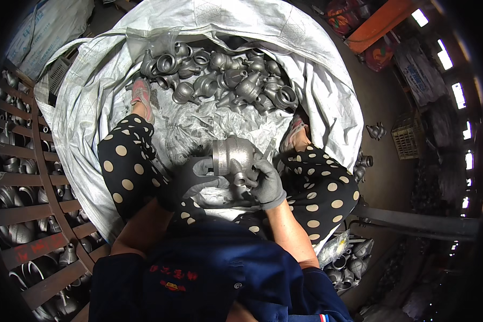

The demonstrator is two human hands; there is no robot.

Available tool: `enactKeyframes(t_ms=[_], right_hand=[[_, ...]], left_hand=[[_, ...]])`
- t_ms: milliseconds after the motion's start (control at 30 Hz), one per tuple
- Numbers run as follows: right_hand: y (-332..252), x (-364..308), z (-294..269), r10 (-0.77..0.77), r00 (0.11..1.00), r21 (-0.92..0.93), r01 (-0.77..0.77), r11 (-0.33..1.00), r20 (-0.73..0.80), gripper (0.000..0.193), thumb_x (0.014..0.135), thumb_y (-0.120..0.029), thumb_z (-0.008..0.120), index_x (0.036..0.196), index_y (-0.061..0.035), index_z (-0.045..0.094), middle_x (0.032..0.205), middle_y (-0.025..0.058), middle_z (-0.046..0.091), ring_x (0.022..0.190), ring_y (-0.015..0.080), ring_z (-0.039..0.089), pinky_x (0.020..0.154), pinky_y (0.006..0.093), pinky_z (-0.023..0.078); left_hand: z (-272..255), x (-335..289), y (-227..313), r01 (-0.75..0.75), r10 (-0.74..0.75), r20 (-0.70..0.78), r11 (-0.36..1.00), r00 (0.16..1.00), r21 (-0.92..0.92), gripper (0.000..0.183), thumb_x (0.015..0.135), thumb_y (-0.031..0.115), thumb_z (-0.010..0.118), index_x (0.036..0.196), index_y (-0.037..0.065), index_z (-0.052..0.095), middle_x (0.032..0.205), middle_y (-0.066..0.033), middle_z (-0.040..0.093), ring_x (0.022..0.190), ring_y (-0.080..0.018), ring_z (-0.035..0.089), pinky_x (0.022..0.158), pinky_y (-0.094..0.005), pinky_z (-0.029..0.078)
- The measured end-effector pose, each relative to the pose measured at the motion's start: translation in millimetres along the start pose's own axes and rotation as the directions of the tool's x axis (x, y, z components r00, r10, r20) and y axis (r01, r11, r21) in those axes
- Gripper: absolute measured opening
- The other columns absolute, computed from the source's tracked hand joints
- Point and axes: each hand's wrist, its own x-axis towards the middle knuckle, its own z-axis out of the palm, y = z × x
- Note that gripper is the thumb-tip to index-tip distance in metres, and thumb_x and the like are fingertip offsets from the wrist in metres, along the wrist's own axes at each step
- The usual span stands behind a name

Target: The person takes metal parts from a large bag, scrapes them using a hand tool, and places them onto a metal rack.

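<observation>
Gray metal casting (234, 158) at frame center, wide collar facing left. My gloved right hand (268, 184) grips its right side near the small stub. Gloved left hand (192, 178) curled at the collar; can't tell if it's gripping. More castings (248, 89) piled upper center on white sacking (334, 107).

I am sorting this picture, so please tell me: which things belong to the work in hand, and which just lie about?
Seemingly in use:
metal fitting between left hand and right hand
heaped fittings
white sack

Seemingly just lying about:
yellowish crate
loose fittings beside it
</observation>
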Motion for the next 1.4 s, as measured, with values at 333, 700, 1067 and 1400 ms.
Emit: enactKeyframes(t_ms=[333, 700, 1067, 1400], right_hand=[[-4.7, 1.5, -7.5, -0.073, 0.992, -0.074, 0.081, 0.994, 0.101, 0.071, 0.08, 0.001, 0.051, 0.147, -0.0054, 0.028, 0.095, 0.0006, 0.055, 0.051, 0.0029, 0.035, 0.044, 0.0174, 0.026], [-2.0, 1.2, -1.7, -0.212, 0.977, -0.391, 0.209, 0.896, 0.036, 0.077, 0.07, 0.008, 0.051, 0.145, 0.002, 0.034, 0.131, 0.0114, 0.053, 0.061, 0.0021, 0.048, 0.051, 0.0163, 0.036], [-3.9, 1.8, 30.7, -0.2, 0.979, -0.507, 0.147, 0.849, -0.05, 0.055, 0.083, -0.001, 0.055, 0.136, 0.0082, 0.043, 0.104, 0.0061, 0.064, 0.056, -0.0001, 0.041, 0.048, 0.015, 0.03], [8.6, -13.1, -13.1, -0.159, 0.982, -0.565, 0.075, 0.822, -0.101, 0.042, 0.095, -0.016, 0.049, 0.135, -0.0019, 0.047, 0.1, 0.0082, 0.065, 0.044, 0.0017, 0.035, 0.038, 0.0175, 0.028]], left_hand=[[-8.6, 7.4, -11.5, -0.159, 0.195, 0.076, 0.928, 0.978, -0.336, 0.026, 0.092, 0.006, 0.056, 0.117, 0.0, 0.06, 0.107, -0.0088, 0.065, 0.097, -0.0188, 0.063, 0.091, -0.0355, 0.048], [4.3, 8.0, 8.6, -0.14, 0.147, -0.008, 0.924, 0.989, -0.356, 0.026, 0.094, 0.014, 0.058, 0.114, -0.002, 0.058, 0.096, -0.0093, 0.067, 0.081, -0.0164, 0.065, 0.071, -0.0314, 0.053], [-11.7, -8.2, 4.5, -0.188, 0.137, -0.276, 0.968, 0.951, -0.167, 0.014, 0.088, 0.008, 0.067, 0.101, 0.002, 0.067, 0.092, -0.0024, 0.068, 0.086, -0.0083, 0.063, 0.079, -0.0232, 0.05], [-47.8, -101.2, 209.5, -0.496, 0.4, -0.619, 0.868, 0.676, 0.019, 0.024, 0.094, 0.009, 0.047, 0.107, -0.003, 0.062, 0.084, -0.0117, 0.066, 0.06, -0.0156, 0.062, 0.056, -0.0256, 0.05]])
